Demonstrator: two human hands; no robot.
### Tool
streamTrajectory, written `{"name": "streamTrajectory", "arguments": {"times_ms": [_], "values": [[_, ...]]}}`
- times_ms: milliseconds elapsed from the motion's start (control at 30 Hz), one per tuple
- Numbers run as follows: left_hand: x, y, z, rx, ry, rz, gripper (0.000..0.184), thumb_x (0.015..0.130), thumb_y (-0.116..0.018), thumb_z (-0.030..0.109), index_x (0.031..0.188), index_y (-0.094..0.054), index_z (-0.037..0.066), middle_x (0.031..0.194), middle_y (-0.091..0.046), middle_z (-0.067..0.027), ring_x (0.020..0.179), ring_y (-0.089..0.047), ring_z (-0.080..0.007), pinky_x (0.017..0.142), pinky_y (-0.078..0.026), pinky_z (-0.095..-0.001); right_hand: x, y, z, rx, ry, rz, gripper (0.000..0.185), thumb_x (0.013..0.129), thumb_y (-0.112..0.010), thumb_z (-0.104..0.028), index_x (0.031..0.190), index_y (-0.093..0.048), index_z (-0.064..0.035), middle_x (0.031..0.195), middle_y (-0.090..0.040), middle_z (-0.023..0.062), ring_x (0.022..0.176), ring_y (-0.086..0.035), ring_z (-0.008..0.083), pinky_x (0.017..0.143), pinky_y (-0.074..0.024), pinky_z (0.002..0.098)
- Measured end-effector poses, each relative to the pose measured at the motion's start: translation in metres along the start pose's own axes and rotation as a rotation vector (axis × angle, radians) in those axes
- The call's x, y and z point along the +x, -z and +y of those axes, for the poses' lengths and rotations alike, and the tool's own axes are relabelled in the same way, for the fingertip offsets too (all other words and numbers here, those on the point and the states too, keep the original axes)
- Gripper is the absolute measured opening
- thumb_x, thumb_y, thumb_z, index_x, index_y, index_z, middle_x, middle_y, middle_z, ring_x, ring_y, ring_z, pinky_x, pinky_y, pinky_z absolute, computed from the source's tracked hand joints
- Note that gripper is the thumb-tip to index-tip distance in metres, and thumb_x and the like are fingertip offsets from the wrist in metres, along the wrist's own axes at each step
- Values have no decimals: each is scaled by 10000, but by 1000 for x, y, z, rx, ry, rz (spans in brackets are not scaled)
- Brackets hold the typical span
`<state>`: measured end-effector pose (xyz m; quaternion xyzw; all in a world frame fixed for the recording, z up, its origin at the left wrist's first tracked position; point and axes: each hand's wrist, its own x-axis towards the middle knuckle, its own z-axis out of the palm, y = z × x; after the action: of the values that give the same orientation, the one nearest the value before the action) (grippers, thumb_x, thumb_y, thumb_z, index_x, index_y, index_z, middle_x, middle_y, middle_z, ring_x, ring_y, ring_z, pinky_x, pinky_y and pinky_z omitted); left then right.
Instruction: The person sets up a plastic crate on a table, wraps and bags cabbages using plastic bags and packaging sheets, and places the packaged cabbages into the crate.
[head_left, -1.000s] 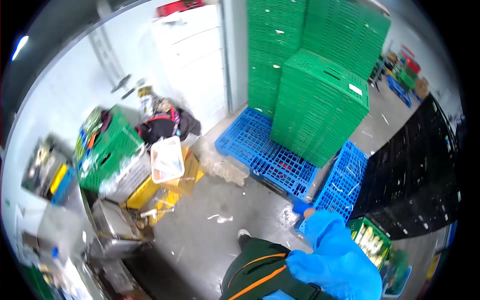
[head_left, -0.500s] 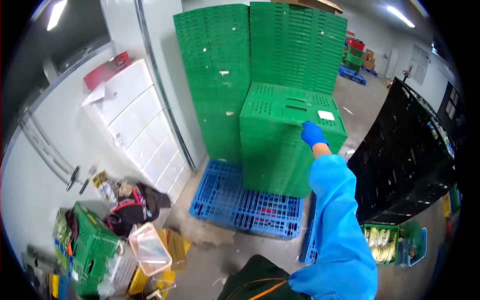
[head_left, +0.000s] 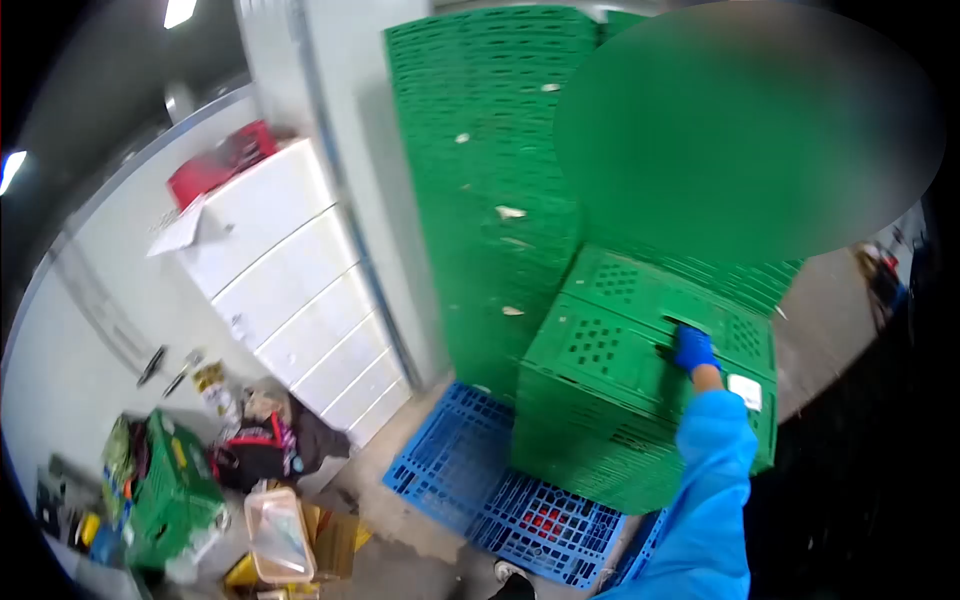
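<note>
My right hand (head_left: 697, 350), in a blue glove and a light blue sleeve, reaches onto the top of a lower stack of folded green plastic crates (head_left: 585, 435). Its fingers are curled at the handle slot of the top crate (head_left: 620, 300); the fingertips are partly hidden in the slot. Beside the hand a white label (head_left: 744, 391) lies on that crate. The stack stands on a blue plastic pallet (head_left: 445, 455), up against a taller green crate stack (head_left: 490, 190). My left hand is out of view.
A stack of white boxes (head_left: 300, 280) with a red box (head_left: 222, 163) on top stands by the wall at left. Below are a green crate of odds and ends (head_left: 180, 470), bags (head_left: 270, 450) and a pale tub (head_left: 280, 535). A blurred patch hides the upper right.
My right hand has moved from the near edge of the top crate to its handle slot. The view has turned and come closer to the stacks.
</note>
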<state>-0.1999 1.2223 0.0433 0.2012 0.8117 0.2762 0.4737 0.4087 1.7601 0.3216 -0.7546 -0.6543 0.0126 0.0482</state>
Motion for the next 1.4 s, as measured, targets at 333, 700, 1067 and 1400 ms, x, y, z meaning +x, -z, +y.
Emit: {"name": "streamTrajectory", "arguments": {"times_ms": [333,700,1067,1400], "values": [[-77,-25,-12,233,29,63,338,858,-470,325,1093,-618,132,1011,-645,-127,932,-621,-294,832,-483,-378,15,39,11,38,308,111,613,774,-658,-325,1242,-461,19,1172,-515,259,1091,-486,393,924,-395,423],[-161,17,232,-66,-1494,227,315,744,-548,41,1056,-553,85,972,-585,-108,889,-569,-299,718,-474,-378,-256,64,-153,-95,813,28,451,882,-443,-418,1189,-520,-97,1096,-592,137,961,-532,329,910,-399,449],[-193,195,60,685,-1187,733,191,723,-534,202,862,-585,81,839,-566,-68,917,-522,-252,902,-354,-437,-561,-87,-510,755,1471,-727,679,685,-695,-221,1276,-425,-22,1195,-498,205,1104,-487,315,936,-388,416],[-288,491,-147,513,-785,1273,125,693,-541,141,815,-552,120,734,-480,-11,765,-507,-168,736,-385,-313,-881,61,-811,269,1932,-937,873,625,-800,-325,1322,-375,-13,1212,-489,197,1135,-470,342,946,-390,416]]}}
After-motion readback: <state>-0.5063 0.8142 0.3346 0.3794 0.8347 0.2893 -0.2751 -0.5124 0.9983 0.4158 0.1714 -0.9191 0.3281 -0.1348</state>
